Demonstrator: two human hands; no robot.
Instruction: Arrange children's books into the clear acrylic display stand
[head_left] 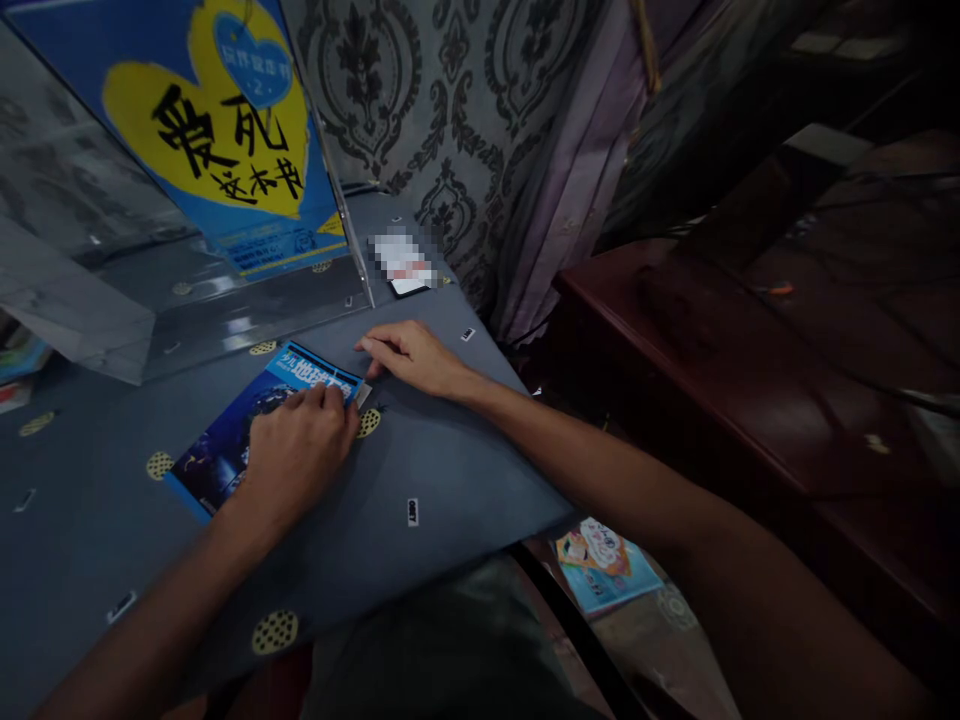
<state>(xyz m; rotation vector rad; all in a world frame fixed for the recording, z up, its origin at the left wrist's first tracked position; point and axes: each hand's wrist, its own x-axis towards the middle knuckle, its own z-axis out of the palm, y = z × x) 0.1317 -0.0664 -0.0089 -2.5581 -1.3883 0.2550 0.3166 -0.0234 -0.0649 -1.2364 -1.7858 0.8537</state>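
Note:
A blue book point(225, 435) with a dark picture and Chinese characters on its cover lies flat and slanted on the grey cloth-covered table. My left hand point(304, 435) rests on its right part, fingers bent together over the cover near the right edge; the fingertips are hidden. Just past the book's upper right corner is my right hand point(409, 355), low over the cloth, with thumb and forefinger stretched out a little apart. Nothing shows between them. Its other fingers are partly hidden.
A clear stand point(247, 320) supports a blue and yellow book point(202, 190) at the back left. Behind my right hand lies a phone-like object point(409, 285), its face blurred. Patterned curtain point(450, 110) hangs behind. Dark red furniture point(675, 340) stands right; a colourful booklet point(607, 575) lies below the table.

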